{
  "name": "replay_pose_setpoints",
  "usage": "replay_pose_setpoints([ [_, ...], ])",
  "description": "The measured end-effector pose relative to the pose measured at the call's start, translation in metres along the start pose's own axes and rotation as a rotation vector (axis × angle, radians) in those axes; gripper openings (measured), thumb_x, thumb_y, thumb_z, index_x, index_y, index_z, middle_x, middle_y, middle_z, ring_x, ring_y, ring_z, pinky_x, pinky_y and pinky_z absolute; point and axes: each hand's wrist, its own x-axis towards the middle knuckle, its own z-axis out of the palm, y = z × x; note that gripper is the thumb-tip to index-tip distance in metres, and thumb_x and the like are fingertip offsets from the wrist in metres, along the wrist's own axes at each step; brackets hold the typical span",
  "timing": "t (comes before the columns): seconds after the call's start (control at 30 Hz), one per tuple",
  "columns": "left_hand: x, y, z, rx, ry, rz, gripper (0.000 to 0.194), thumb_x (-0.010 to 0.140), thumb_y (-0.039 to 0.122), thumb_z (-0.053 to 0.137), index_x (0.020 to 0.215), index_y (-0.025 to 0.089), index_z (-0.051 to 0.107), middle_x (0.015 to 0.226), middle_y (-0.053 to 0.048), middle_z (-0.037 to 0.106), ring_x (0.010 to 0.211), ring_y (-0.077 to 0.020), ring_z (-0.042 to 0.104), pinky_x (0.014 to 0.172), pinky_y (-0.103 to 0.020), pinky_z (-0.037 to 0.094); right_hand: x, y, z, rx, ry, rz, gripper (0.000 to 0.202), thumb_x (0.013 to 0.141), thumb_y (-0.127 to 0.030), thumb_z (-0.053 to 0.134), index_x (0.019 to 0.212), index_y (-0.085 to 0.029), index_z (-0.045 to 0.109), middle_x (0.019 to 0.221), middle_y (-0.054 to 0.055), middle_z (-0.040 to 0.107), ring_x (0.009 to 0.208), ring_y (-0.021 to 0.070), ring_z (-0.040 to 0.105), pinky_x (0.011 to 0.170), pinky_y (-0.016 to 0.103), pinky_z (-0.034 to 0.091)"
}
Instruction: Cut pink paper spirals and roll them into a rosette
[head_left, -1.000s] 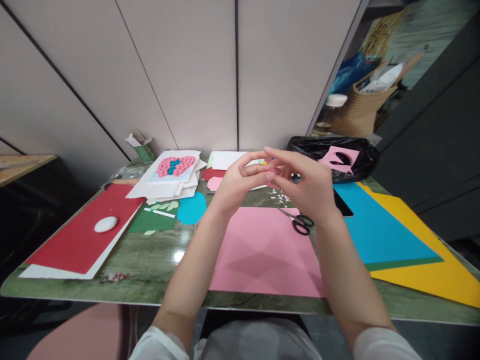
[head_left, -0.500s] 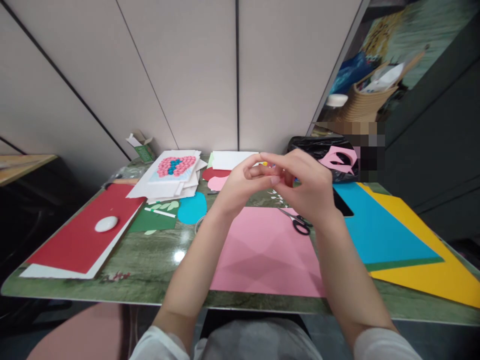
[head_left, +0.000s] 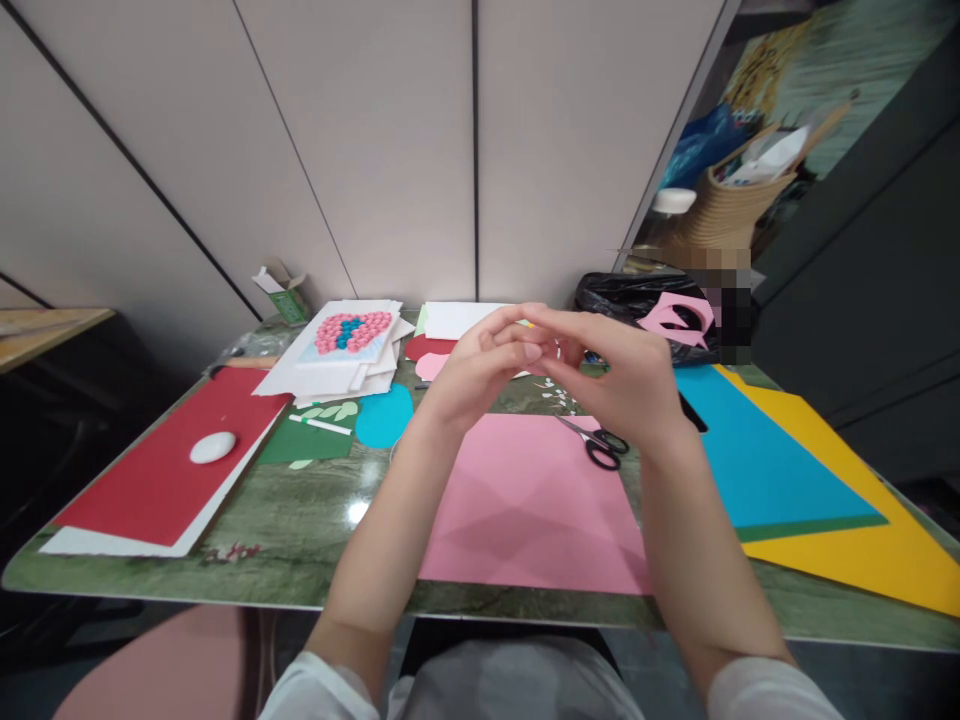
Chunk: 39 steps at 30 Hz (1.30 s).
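My left hand [head_left: 484,360] and my right hand [head_left: 619,370] meet in the air above the far edge of a pink sheet [head_left: 532,500]. Their fingertips touch or overlap, with the fingers curled and thumbs pressed in. Something small and pinkish may sit between them, but the fingers hide it. Below my right hand, scissors [head_left: 600,448] with black handles lie across the pink sheet's far right corner. Behind my left hand are a pink paper cutout [head_left: 431,367] and a red cutout [head_left: 429,347].
On the left lie red paper [head_left: 150,470] with a white oval object [head_left: 213,447], green paper [head_left: 277,440], a blue cutout [head_left: 384,416] and a paper stack [head_left: 330,375] bearing a pink-and-blue piece. Blue sheets [head_left: 772,460], yellow sheets [head_left: 900,540] and a black bag [head_left: 607,290] are on the right.
My hands have shifted slightly, the left fingertips a little to the left and the right hand a little lower. The things on the table have stayed where they were.
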Motion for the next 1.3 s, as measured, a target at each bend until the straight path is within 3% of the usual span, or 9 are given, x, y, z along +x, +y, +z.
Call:
replay_pose_setpoints([
  [0.1,0.000,-0.002,-0.001,0.038,0.017,0.004,0.033,0.071,0.011,0.062,0.103,0.021,0.062,0.077,0.001,0.062,0.076,-0.0126,0.059,0.071,-0.027,0.046,0.000,0.000,0.001,-0.003,-0.058,-0.006,0.037,0.085,-0.015,0.056,0.119,-0.030,0.062,0.091,-0.003,0.072,0.061,0.0097,0.058,0.067,0.025,0.048],
  [0.2,0.000,-0.002,0.000,0.114,0.046,0.027,0.031,0.073,0.012,0.062,0.103,0.021,0.061,0.082,-0.001,0.064,0.083,-0.0151,0.061,0.076,-0.029,0.047,0.000,0.002,0.002,-0.022,-0.090,0.001,0.038,0.086,-0.015,0.054,0.121,-0.029,0.061,0.096,-0.001,0.072,0.062,0.0098,0.058,0.065,0.025,0.048],
  [0.37,-0.001,-0.003,0.004,0.113,0.078,0.042,0.031,0.075,0.022,0.068,0.105,0.020,0.059,0.090,-0.004,0.067,0.094,-0.0179,0.062,0.090,-0.035,0.044,-0.001,0.007,0.007,-0.069,0.064,-0.004,0.041,0.084,-0.014,0.056,0.122,-0.030,0.059,0.099,0.000,0.071,0.067,0.0115,0.061,0.066,0.026,0.049],
  [0.53,0.000,-0.005,0.009,0.037,0.062,0.021,0.033,0.074,0.025,0.071,0.104,0.021,0.059,0.088,-0.003,0.068,0.096,-0.0194,0.064,0.089,-0.036,0.044,0.001,0.004,0.010,-0.100,0.167,-0.038,0.044,0.084,-0.011,0.051,0.123,-0.031,0.058,0.081,-0.002,0.068,0.063,0.0121,0.058,0.065,0.027,0.049],
  [0.73,0.001,-0.009,0.015,0.009,0.091,0.010,0.036,0.073,0.026,0.070,0.106,0.020,0.057,0.095,-0.005,0.068,0.105,-0.0226,0.062,0.089,-0.036,0.045,0.002,0.000,0.014,-0.115,0.236,-0.030,0.048,0.081,-0.004,0.048,0.117,-0.032,0.063,0.083,-0.001,0.066,0.069,0.0123,0.061,0.060,0.024,0.049],
  [1.07,0.000,-0.005,0.010,-0.002,0.107,0.043,0.032,0.076,0.025,0.068,0.104,0.021,0.056,0.093,-0.005,0.070,0.099,-0.0208,0.065,0.089,-0.036,0.046,0.001,-0.002,0.006,-0.075,0.122,-0.056,0.044,0.087,-0.013,0.053,0.126,-0.033,0.055,0.098,0.000,0.071,0.078,0.0156,0.065,0.074,0.031,0.053],
  [1.3,0.000,0.000,0.002,0.088,0.077,0.049,0.036,0.073,0.026,0.072,0.105,0.022,0.057,0.080,-0.001,0.070,0.084,-0.0186,0.067,0.086,-0.037,0.048,-0.001,0.001,0.001,-0.010,0.063,-0.039,0.046,0.087,-0.014,0.054,0.128,-0.034,0.053,0.097,-0.001,0.071,0.070,0.0121,0.062,0.065,0.026,0.051],
])
